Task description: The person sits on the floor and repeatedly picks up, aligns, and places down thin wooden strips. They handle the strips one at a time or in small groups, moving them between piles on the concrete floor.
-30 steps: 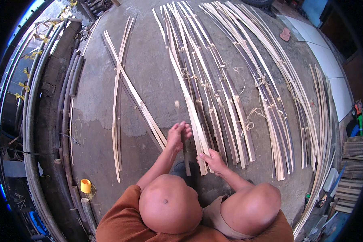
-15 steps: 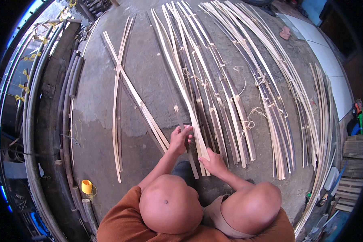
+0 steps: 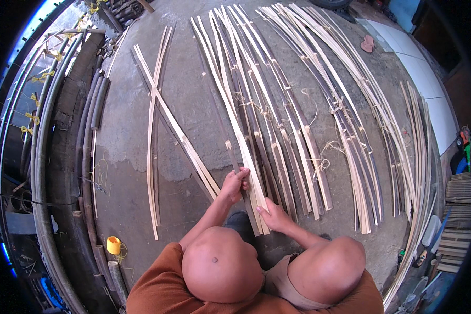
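Observation:
Long split bamboo strips [image 3: 253,206] run away from me between my hands, some pale, some with a dark outer face. My left hand [image 3: 235,184] is closed around a dark-faced strip [image 3: 215,104] and bears against the pale strips beside it. Lower down, near their close ends, my right hand [image 3: 277,215] grips the same bunch from its right side, thumb on top. Just right of the bunch, more bamboo strips [image 3: 301,149] lie on the concrete floor, with thin fibre ties around them.
Crossed bamboo strips [image 3: 179,133] lie to my left. Beyond them are round poles [image 3: 99,99] and a yellow roll of twine [image 3: 113,245]. Tied bundles of strips [image 3: 358,172] stretch along the right. Stacked slats [image 3: 458,230] stand at the far right, and a pink slipper [image 3: 368,43] lies farther off.
The dark strip in my left hand has come in against the pale strips, closing the gap between them. My right hand has shifted slightly down along the bunch.

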### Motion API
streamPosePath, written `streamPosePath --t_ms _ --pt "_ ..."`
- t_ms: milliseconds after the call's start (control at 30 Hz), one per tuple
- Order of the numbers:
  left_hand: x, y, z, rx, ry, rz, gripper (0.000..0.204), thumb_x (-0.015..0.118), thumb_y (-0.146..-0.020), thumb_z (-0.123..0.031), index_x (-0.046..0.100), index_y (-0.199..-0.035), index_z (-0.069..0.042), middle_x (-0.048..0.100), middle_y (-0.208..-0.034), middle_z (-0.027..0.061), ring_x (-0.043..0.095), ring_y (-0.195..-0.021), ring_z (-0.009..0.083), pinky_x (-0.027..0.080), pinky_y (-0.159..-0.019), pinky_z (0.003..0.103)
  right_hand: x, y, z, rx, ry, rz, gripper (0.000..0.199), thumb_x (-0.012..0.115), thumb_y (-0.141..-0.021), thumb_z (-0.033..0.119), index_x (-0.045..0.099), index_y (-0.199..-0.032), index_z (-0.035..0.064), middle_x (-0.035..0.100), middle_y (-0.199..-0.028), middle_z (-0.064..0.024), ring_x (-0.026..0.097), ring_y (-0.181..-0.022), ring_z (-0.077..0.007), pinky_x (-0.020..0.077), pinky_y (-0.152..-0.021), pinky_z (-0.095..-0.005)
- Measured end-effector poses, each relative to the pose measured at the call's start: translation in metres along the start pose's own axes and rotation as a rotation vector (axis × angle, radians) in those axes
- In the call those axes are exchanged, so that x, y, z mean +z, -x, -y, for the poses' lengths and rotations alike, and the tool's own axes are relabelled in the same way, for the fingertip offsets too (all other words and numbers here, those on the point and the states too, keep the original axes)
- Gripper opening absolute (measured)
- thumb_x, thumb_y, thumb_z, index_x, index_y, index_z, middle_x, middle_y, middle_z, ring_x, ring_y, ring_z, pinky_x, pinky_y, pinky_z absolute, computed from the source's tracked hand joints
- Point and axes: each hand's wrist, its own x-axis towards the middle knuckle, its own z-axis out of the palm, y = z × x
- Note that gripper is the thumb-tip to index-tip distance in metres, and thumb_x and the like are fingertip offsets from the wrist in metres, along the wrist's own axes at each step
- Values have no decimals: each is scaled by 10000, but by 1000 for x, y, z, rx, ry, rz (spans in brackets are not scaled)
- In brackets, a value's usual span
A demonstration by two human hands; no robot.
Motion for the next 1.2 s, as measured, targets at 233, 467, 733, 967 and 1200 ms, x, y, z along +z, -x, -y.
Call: streamPosePath --t_ms 233,467,733,967,1200 --pt "-5 -3 0 41 -79 -55 218 664 -916 -292 583 -895 -91 519 -716 -18 458 -514 71 393 -441 235 6 4 3 -106 -120 -33 570 389 -1014 311 229 -1456 -13 543 -1196 -368 541 -1131 -478 413 -966 -488" --pt "-4 -2 4 74 -168 4 236 672 -905 -299 608 -957 -78 525 -713 -12 467 -499 75 403 -442 231 -1 3 19 -195 -92 -55 614 398 -1013 263 144 -1510 7 395 -1358 -385 453 -1235 -487 396 -997 -471" --pt "-7 -5 9 141 -105 -84 144 587 -926 -187 605 -998 -64 566 -797 15 481 -486 84 412 -427 242 -3 6 28 -158 -15 -22 581 398 -1018 225 163 -1527 75 512 -1208 -284 547 -1105 -399 423 -954 -443" --pt "-11 -8 12 137 -81 -62 142 550 -944 -179 586 -982 -48 630 -826 50 493 -491 89 420 -432 255 23 -10 -26 -51 -462 -97 284 472 -1015 208 478 -1224 16 590 -983 -12 575 -864 -162 482 -787 -349" --pt "-18 -10 11 179 -268 -145 147 514 -967 -180 548 -995 -39 709 -906 113 466 -465 92 411 -440 254 -8 11 21 -76 -222 -308 250 471 -1012 269 515 -1022 22 598 -735 -128 613 -678 -225 469 -618 -378"
